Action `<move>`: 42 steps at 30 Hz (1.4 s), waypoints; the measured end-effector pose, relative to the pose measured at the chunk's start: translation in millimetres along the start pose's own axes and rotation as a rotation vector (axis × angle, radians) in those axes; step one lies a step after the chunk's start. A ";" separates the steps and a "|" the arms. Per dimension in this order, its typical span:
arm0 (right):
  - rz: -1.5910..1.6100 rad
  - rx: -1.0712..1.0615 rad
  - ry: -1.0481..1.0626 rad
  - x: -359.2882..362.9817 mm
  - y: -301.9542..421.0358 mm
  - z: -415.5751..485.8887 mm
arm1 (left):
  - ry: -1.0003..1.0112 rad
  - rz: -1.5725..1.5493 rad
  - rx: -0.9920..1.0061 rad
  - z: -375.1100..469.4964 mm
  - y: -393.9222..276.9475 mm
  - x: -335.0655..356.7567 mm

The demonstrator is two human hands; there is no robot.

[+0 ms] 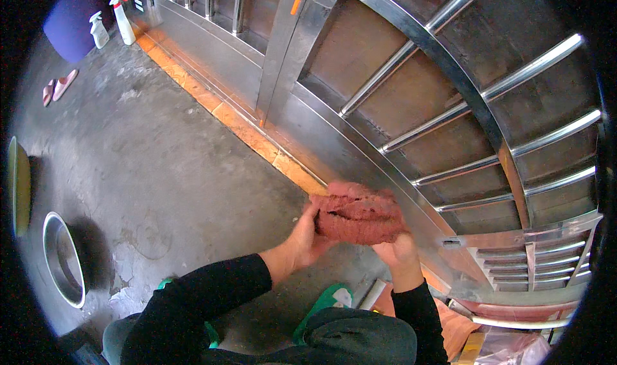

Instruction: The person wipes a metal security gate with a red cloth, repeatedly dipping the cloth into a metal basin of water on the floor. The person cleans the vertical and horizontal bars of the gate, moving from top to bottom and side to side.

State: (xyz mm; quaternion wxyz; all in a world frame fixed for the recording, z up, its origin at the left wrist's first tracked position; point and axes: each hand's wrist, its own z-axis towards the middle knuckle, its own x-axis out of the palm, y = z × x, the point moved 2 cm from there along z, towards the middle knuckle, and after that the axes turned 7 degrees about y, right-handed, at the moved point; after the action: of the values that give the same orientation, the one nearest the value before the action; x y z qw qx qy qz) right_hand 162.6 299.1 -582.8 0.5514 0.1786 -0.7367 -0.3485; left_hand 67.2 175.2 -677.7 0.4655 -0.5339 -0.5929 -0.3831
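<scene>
Between my two hands is a folded, rust-red cloth (359, 220) with a textured weave, bunched into a thick pad. My left hand (306, 239) grips its left end, thumb along the side. At the lower right corner my right hand (399, 250) grips the other end. The cloth is held up in front of a stainless steel door (328, 131) with round bars, near its bottom rail. I cannot tell whether the cloth touches the metal. Its far edge looks slightly blurred.
An orange tiled sill (217, 111) runs along the door's foot. On the concrete floor (193, 172) at left stand a metal basin (79, 288) and a yellowish basin (19, 186). Pink slippers (62, 85), two spray bottles (124, 25) (99, 33) and a purple bucket (77, 22) are farther off.
</scene>
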 end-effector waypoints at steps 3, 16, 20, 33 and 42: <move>-0.106 -0.045 -0.074 -7.5 2.0 -2.7 | -0.099 0.082 0.130 6.1 -35.6 0.5; -0.283 -0.043 -0.026 17.0 22.3 4.7 | 0.059 0.200 0.102 -10.7 -86.6 49.6; -0.418 -0.088 -0.085 19.1 21.9 6.4 | 0.069 0.222 0.115 -8.7 -97.6 36.8; -0.579 -0.022 -0.302 -23.5 19.1 3.4 | 0.122 0.248 0.041 -12.7 -95.2 44.4; -1.219 0.280 -0.347 -52.4 0.3 4.0 | 0.099 0.334 0.066 -13.8 -102.9 60.1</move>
State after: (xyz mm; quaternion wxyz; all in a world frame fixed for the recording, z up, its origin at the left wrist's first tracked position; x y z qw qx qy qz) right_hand 176.1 334.5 -619.2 0.0990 0.5761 -0.6200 -0.5234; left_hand -32.5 164.7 -611.8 0.5685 -0.5897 -0.4849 -0.3064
